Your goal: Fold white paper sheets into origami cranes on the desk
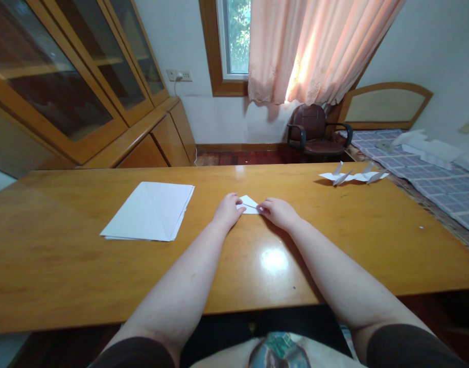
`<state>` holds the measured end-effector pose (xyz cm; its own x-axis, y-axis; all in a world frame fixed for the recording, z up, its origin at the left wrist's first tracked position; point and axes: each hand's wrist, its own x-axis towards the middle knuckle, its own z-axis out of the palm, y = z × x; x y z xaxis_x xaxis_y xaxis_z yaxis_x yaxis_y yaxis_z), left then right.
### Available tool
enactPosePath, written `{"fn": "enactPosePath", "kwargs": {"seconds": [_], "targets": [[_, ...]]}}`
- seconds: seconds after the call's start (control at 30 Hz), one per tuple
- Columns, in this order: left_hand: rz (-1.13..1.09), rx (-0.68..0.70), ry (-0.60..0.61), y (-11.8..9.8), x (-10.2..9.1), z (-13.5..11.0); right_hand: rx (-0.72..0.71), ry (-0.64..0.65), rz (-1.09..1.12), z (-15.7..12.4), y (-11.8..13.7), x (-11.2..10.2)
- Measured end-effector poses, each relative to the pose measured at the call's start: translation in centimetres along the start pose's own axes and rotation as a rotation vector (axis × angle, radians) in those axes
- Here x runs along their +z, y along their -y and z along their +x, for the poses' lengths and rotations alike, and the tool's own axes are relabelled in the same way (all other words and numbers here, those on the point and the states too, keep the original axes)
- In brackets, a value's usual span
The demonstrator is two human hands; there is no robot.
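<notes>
A small piece of folded white paper (249, 208) lies on the wooden table between my hands, with a crease or flap edge running across it. My left hand (228, 208) grips its left end, fingers on top and thumb toward me. At the right corner, the fingertips of my right hand (277, 211) are pinched on the paper. Both wrists stay low, close to the tabletop.
To the left lies a stack of white paper sheets (150, 210). Two folded paper birds (339, 177) stand at the table's far right. Beyond the wooden table (242, 276) are a brown armchair (313, 130), a bed (403, 153) and a glass-door cabinet (135, 122).
</notes>
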<state>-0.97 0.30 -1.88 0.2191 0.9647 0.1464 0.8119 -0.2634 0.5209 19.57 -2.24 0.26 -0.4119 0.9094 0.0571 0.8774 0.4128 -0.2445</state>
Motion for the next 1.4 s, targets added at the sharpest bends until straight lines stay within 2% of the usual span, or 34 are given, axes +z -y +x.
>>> {"fn": "enactPosePath", "kwargs": {"seconds": [0.17,0.3,0.63,0.97,1.4], "targets": [[-0.007,-0.044,-0.014,0.0,0.0,0.0,-0.138,-0.051,0.084,0.1,-0.4,0.6],[-0.007,-0.033,-0.015,-0.1,0.1,0.0,-0.166,-0.044,0.115,0.2,-0.2,0.7],[0.032,0.033,-0.026,0.0,0.1,0.3,-0.112,-0.017,0.052,0.2,0.6,0.7],[0.087,-0.019,-0.026,-0.3,0.5,0.4,-0.151,-0.062,0.123,0.7,0.1,1.5],[0.119,-0.041,-0.020,-0.6,0.6,0.4,0.016,-0.107,0.231,1.3,0.1,2.3]]}}
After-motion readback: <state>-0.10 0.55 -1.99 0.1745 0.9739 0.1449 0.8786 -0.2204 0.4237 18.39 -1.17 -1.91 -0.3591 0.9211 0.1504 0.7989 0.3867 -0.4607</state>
